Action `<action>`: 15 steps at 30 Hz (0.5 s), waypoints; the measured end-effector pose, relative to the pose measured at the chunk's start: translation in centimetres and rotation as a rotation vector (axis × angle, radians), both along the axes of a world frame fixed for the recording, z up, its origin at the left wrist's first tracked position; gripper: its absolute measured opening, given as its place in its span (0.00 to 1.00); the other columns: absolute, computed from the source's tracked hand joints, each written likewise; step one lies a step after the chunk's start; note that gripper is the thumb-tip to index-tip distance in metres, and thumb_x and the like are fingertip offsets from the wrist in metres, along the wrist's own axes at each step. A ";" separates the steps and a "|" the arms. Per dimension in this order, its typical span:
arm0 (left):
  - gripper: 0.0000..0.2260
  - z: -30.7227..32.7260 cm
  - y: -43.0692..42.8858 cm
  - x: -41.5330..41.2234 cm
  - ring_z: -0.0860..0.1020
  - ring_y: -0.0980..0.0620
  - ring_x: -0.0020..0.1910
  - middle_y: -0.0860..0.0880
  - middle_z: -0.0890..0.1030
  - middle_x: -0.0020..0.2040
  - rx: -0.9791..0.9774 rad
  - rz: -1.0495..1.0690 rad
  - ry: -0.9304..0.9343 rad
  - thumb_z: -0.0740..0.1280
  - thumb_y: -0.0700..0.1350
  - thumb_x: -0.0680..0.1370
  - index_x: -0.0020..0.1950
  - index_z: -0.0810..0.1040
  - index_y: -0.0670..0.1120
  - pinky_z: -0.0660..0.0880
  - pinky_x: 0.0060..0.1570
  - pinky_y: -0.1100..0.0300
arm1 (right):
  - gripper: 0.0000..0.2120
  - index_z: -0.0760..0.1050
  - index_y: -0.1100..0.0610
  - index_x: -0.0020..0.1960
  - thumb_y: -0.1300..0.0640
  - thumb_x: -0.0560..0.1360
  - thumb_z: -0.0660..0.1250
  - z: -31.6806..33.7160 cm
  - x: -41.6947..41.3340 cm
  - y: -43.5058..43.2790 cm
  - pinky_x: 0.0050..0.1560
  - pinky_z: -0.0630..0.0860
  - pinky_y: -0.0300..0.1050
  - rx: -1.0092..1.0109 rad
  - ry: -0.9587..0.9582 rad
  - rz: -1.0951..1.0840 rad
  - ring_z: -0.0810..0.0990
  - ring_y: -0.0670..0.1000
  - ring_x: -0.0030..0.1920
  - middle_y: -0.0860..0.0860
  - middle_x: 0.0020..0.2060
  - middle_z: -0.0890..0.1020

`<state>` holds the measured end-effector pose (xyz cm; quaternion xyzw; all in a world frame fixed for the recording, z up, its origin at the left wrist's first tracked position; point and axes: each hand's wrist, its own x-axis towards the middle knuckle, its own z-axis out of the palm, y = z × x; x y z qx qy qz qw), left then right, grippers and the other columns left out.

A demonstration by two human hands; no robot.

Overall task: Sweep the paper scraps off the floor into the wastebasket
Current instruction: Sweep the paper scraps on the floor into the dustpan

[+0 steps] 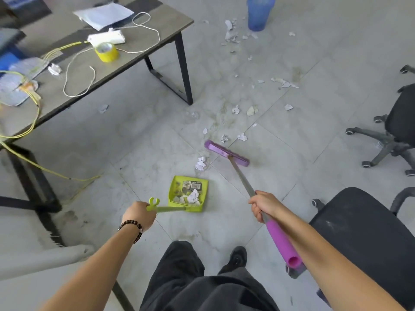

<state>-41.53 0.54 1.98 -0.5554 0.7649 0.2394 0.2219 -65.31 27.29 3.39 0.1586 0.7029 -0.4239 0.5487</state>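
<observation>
The left hand (139, 215) curls round the handle of the green dustpan (173, 189), set on the floor (146, 142) with scraps inside; the broom (225, 152) rests just beyond; paper scraps (235, 109) lie scattered toward the far blue wastebasket (259, 13); the right hand (263, 205) grips the broom's handle.

Dustpan (188, 194) left of broom (226, 153); scraps (240, 136) beyond, wastebasket (259, 13) farthest

This is looking like an office, where a grey desk (167, 19) is carrying papers (103, 15), a tape roll (106, 51) and trailing cables (37, 113), while two black swivel chairs (363, 232) on castors (349, 131) are standing on the pale tiled floor (146, 142), one close by and one farther off.
</observation>
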 end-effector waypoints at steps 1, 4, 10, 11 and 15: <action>0.11 0.1 -0.5 -0.3 0.72 0.47 0.28 0.49 0.75 0.30 -0.003 0.009 0.010 0.63 0.45 0.76 0.34 0.73 0.47 0.65 0.27 0.63 | 0.11 0.65 0.53 0.42 0.68 0.76 0.58 -0.2 -0.3 -1.1 0.19 0.62 0.32 -0.004 0.027 0.014 0.63 0.45 0.16 0.50 0.20 0.65; 0.10 0.0 -3.7 -1.8 0.75 0.46 0.31 0.48 0.78 0.32 -0.010 0.013 0.018 0.63 0.45 0.77 0.37 0.77 0.46 0.67 0.29 0.62 | 0.09 0.64 0.55 0.43 0.66 0.77 0.60 -0.8 -1.5 -4.9 0.20 0.61 0.32 -0.019 0.107 0.035 0.62 0.46 0.16 0.51 0.20 0.65; 0.08 -0.7 -12.8 -6.8 0.76 0.47 0.30 0.47 0.79 0.33 0.043 -0.005 -0.006 0.62 0.42 0.76 0.39 0.79 0.46 0.66 0.26 0.63 | 0.00 0.69 0.59 0.47 0.63 0.77 0.60 -2.1 -3.4 -14.8 0.20 0.63 0.36 0.016 0.239 0.165 0.65 0.49 0.19 0.51 0.18 0.68; 0.07 -0.9 -14.3 -7.6 0.75 0.48 0.30 0.47 0.78 0.33 0.057 -0.018 -0.021 0.62 0.42 0.75 0.39 0.78 0.46 0.66 0.26 0.63 | 0.02 0.70 0.60 0.49 0.62 0.77 0.61 -2.4 -4.1 -16.7 0.20 0.64 0.36 0.027 0.266 0.188 0.66 0.50 0.19 0.51 0.18 0.69; 0.07 -2.4 -20.0 -10.0 0.77 0.45 0.35 0.46 0.79 0.37 0.086 -0.079 -0.067 0.61 0.43 0.74 0.46 0.79 0.44 0.67 0.27 0.62 | 0.04 0.72 0.59 0.47 0.60 0.77 0.60 -4.0 -7.0 -25.4 0.23 0.68 0.40 0.055 0.333 0.248 0.70 0.52 0.22 0.54 0.21 0.72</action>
